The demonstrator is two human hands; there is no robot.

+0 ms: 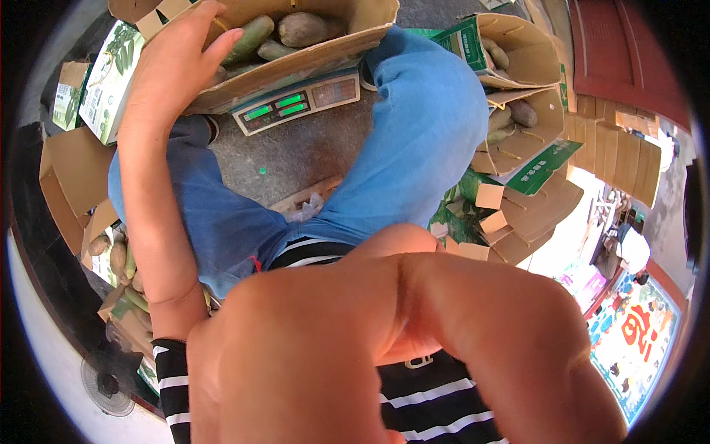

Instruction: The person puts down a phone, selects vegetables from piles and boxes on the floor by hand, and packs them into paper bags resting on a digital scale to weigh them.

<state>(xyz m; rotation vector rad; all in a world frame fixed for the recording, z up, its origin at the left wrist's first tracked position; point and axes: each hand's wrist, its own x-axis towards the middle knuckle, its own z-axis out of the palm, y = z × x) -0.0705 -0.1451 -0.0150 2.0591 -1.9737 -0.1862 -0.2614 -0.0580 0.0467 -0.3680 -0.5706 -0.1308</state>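
My left hand rests at the left corner of an open cardboard box, with thumb and fingers apart; some fingertips run near the top edge. Inside the box lie several oblong green-brown fruits or tubers. Under the box is a digital scale with lit green displays. My right hand is very close in the foreground, bent over my striped shirt. It covers much of the lower middle, and its fingertips are hidden, so what it touches does not show. My knees in blue jeans flank the scale.
Open cartons with similar produce line the right side. A white printed carton and more boxes stand at left, above a fan. Folded cardboard is at far right. Another person is beyond the doorway.
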